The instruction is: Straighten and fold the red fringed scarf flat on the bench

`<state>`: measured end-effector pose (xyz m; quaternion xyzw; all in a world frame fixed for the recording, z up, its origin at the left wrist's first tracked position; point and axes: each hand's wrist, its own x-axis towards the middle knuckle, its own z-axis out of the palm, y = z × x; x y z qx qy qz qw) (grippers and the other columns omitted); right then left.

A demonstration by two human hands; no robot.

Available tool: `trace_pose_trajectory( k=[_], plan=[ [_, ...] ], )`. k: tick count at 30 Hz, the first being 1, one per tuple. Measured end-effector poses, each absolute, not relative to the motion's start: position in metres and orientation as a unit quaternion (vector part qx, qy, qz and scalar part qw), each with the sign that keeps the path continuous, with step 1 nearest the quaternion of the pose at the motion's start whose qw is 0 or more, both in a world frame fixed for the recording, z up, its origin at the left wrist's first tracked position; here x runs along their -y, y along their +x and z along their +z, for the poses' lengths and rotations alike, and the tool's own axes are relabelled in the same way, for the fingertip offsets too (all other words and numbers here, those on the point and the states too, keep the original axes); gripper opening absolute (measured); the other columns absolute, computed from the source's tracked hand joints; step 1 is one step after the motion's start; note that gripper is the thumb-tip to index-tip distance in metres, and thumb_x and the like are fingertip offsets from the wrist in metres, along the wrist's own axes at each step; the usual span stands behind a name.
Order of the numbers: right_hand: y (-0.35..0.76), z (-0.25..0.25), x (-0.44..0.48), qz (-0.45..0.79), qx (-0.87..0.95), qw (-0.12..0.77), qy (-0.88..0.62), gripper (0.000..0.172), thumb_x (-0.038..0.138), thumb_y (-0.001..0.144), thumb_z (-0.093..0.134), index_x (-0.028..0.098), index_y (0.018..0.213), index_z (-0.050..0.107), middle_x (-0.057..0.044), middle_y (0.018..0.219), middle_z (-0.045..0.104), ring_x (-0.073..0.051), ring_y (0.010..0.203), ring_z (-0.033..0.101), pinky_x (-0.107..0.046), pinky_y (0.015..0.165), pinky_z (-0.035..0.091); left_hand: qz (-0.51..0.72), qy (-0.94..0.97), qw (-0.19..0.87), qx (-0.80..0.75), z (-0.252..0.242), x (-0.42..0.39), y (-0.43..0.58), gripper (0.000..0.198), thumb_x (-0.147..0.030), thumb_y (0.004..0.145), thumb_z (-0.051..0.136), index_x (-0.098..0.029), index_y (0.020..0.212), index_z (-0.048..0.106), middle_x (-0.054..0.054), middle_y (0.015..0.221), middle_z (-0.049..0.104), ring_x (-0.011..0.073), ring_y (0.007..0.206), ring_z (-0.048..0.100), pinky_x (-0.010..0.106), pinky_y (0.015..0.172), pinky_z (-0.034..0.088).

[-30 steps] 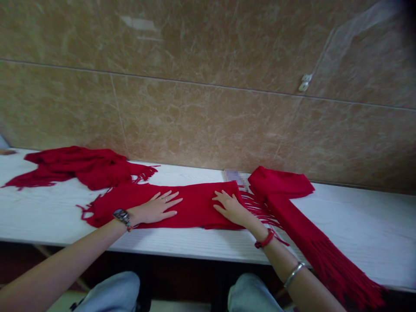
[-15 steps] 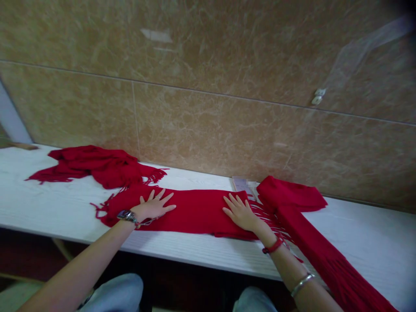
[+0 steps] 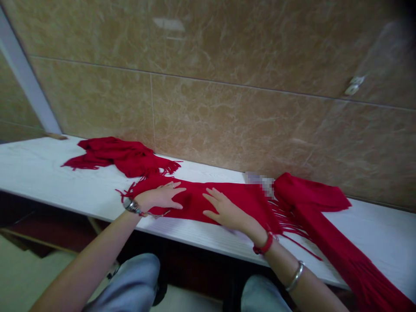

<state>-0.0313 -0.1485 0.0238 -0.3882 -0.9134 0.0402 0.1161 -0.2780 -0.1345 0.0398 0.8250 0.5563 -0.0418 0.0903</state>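
Note:
A red fringed scarf [image 3: 247, 201] lies folded into a flat band along the front of the white table. Over its left part rests my left hand [image 3: 164, 196], fingers spread. My right hand [image 3: 227, 211] is over the middle of the same scarf, palm down with its fingers apart. Whether either palm presses on the cloth or hovers just above it, I cannot tell. Tassels stick out at both ends of the scarf, and those on the right reach toward a second red scarf.
A crumpled red scarf [image 3: 120, 156] lies at the back left. Another red scarf [image 3: 338, 238] bends from the wall down over the front edge at right. A partly blurred flat item [image 3: 255, 178] sits by the tiled wall [image 3: 227, 125]. The white table [image 3: 29, 169] is narrow.
My right hand has slid left along the scarf, closer to my left hand. My left hand has turned slightly, its fingers now pointing more to the right. The view has shifted left.

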Motion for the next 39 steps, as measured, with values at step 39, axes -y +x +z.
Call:
trace_pose_trajectory(
  k=[39],
  plan=[
    [0.006,0.0,0.172,-0.065,0.874,0.2,-0.438,0.018,0.012,0.081,0.048,0.015,0.091,0.062,-0.008,0.088,0.063,-0.02,0.084,0.058,-0.032,0.077,0.048,0.078,0.875,-0.187,-0.44,0.007,0.178,-0.198,0.019,-0.01,0.084,0.047,-0.016,0.101,0.054,0.006,0.093,0.061,0.0169,0.08,0.06,0.026,0.067,0.047]
  ],
)
